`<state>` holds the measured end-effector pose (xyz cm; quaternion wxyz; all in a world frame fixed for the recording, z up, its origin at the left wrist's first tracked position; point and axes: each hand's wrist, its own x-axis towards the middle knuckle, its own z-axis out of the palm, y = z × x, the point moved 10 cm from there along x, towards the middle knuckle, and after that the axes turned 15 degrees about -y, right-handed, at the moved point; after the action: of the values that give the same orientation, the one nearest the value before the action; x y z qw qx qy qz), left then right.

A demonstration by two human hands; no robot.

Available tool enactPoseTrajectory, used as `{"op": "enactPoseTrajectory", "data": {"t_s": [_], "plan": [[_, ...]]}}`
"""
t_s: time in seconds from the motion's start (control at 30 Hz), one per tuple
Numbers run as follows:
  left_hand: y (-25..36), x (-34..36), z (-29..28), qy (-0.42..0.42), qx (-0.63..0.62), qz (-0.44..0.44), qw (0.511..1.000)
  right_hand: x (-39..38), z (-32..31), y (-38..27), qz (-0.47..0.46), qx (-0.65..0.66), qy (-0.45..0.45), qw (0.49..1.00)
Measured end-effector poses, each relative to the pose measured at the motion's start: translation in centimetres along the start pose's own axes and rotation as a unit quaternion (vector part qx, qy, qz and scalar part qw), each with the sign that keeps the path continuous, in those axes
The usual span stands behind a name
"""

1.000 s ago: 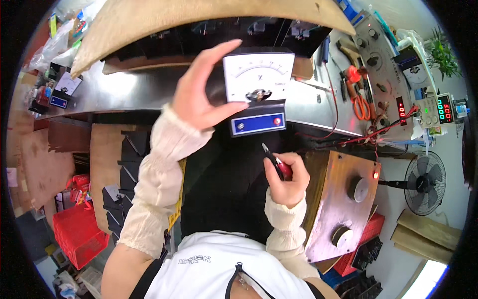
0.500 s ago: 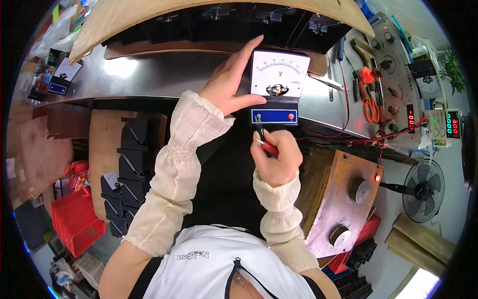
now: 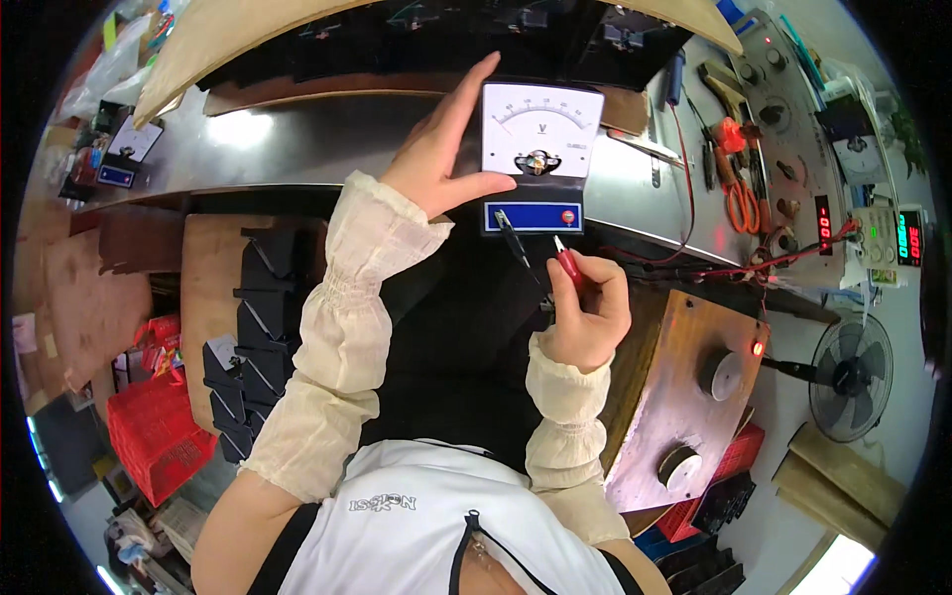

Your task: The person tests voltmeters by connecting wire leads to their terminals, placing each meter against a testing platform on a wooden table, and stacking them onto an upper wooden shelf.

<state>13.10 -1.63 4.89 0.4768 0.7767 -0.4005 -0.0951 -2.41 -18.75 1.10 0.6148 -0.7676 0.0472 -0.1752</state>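
Note:
An analog voltmeter [image 3: 541, 111] with a white dial and a blue terminal strip [image 3: 535, 219] is held upright at the edge of the metal bench. My left hand [image 3: 436, 154] braces its left side, thumb across the lower front and fingers stretched along the edge. A black crocodile clip [image 3: 514, 241] hangs from the strip's left terminal, with no hand on it. In my right hand [image 3: 592, 315] a red crocodile clip [image 3: 568, 262] is pinched, its metal tip just below the strip's right side and apart from the red-marked right terminal [image 3: 567, 216].
Behind the meter stands a wooden shelf [image 3: 297, 35] with black meter housings. Pliers and orange-handled scissors [image 3: 740, 210] lie to the right, beside a test instrument [image 3: 793, 149] with red leads. A metal-topped box with knobs [image 3: 684, 407] is near my right forearm. Black housings [image 3: 263, 317] are stacked at left.
My right hand has let go of the black clip, now hanging on the left terminal, and has shifted right with the red clip raised. The meter and left hand sit slightly further left and up.

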Motion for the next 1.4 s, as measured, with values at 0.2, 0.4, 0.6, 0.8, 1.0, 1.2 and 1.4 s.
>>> {"op": "enactPoseTrajectory", "data": {"t_s": [0.2,0.4,0.6,0.8,1.0,1.2,1.4], "plan": [[-1.2,-0.1,0.5,0.002,-0.059,-0.024,0.998,2.7,-1.2,-3.6,-0.082,-0.183,-0.027,0.979],[-1.0,0.2,0.7,-0.004,-0.077,-0.053,0.996,3.7,-1.0,-2.4,-0.017,-0.183,-0.038,0.982],[-1.4,0.4,1.0,0.003,-0.109,-0.054,0.993,2.8,-1.8,-0.4,0.013,-0.093,-0.020,0.995],[-1.1,-0.5,-0.2,0.015,-0.095,-0.047,0.994,2.8,-0.9,-1.7,-0.030,-0.113,-0.044,0.992],[-0.6,-0.5,0.3,0.027,-0.132,-0.045,0.990,3.4,0.7,-5.1,-0.104,-0.266,-0.052,0.957],[10.7,-2.7,5.2,0.066,0.261,0.082,0.959,1.4,0.0,-3.0,-0.128,-0.250,0.000,0.960],[15.6,-8.7,14.6,-0.538,-0.357,0.261,0.718,-11.4,-16.8,0.8,0.118,-0.419,0.205,0.877]]}}
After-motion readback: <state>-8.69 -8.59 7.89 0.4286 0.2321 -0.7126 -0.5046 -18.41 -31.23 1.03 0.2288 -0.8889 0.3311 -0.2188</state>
